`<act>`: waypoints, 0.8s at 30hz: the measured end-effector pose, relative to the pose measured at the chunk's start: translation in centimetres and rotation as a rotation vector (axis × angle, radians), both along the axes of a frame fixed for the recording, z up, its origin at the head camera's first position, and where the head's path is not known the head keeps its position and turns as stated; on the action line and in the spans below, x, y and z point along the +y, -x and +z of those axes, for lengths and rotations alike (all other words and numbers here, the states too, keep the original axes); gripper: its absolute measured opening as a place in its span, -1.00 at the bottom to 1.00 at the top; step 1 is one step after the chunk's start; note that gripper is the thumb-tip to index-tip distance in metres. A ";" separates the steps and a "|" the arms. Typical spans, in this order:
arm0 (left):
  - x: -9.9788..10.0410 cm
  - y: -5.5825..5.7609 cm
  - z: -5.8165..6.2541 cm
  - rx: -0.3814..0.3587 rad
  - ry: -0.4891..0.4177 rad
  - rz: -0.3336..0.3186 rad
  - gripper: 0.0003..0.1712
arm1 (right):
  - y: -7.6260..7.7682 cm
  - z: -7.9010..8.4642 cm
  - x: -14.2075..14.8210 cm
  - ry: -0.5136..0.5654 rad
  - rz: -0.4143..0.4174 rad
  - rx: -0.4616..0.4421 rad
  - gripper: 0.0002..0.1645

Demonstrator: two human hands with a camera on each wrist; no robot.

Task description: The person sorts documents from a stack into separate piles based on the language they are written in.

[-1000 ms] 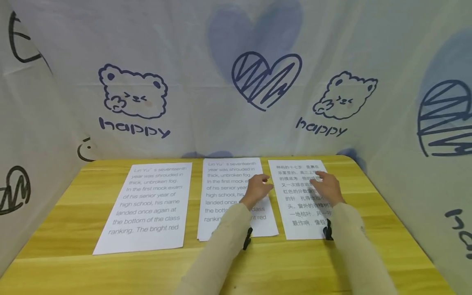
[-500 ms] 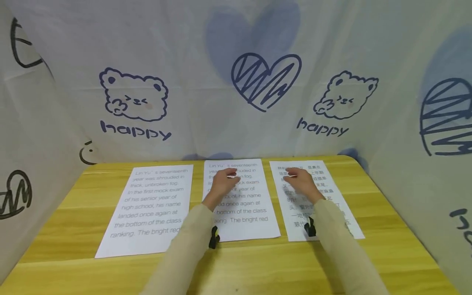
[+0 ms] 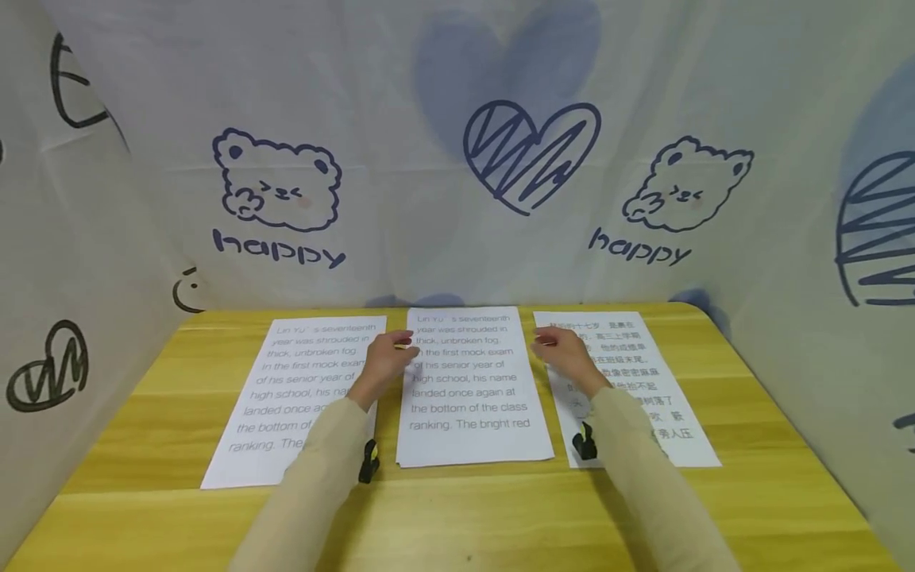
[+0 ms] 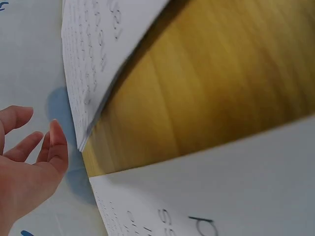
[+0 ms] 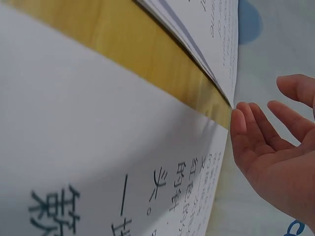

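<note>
A small stack of white sheets printed with English text [image 3: 475,385] lies in the middle of the table; its layered edge shows in both wrist views. My left hand [image 3: 382,365] hovers beside the stack's left edge, thumb and fingers relaxed and apart, holding nothing. Opposite it, my right hand [image 3: 572,357] is off the stack's right edge, above the upper left part of a Chinese-text sheet [image 3: 636,357], its fingers loosely bent with nothing between them. Left of the stack lies another English-text sheet [image 3: 286,389], partly hidden by my left hand and sleeve.
The wooden table [image 3: 443,516] has a strip of bare wood on each side of the stack. A white cloth [image 3: 400,222] with bear and heart drawings hangs behind and beside the table. A black strap [image 3: 368,462] shows at my left wrist, another [image 3: 584,442] at my right.
Both hands have moved left, the left one from over the middle stack to its left side, the right one across the Chinese sheet toward the stack. The papers keep their places.
</note>
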State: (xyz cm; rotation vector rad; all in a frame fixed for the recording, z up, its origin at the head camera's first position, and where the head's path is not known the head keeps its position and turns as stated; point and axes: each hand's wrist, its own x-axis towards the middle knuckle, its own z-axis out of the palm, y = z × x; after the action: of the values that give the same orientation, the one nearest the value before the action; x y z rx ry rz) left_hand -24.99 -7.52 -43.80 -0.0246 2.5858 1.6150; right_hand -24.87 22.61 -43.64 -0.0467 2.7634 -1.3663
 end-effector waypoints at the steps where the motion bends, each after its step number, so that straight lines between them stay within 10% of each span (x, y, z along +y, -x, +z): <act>1: -0.1 0.0 -0.1 -0.003 0.004 0.001 -0.47 | 0.0 0.0 -0.1 -0.001 0.001 0.002 -0.48; 24: -0.7 0.0 -1.9 -0.074 0.014 0.045 -0.48 | 0.2 -1.4 -1.4 -0.039 -0.095 -0.098 -0.52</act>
State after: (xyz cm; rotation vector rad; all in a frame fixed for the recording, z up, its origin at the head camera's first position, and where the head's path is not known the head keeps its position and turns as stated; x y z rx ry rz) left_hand -25.02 -8.22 -45.68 -0.1420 2.5588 1.5783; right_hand -25.03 21.21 -45.08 0.1518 2.7418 -1.2970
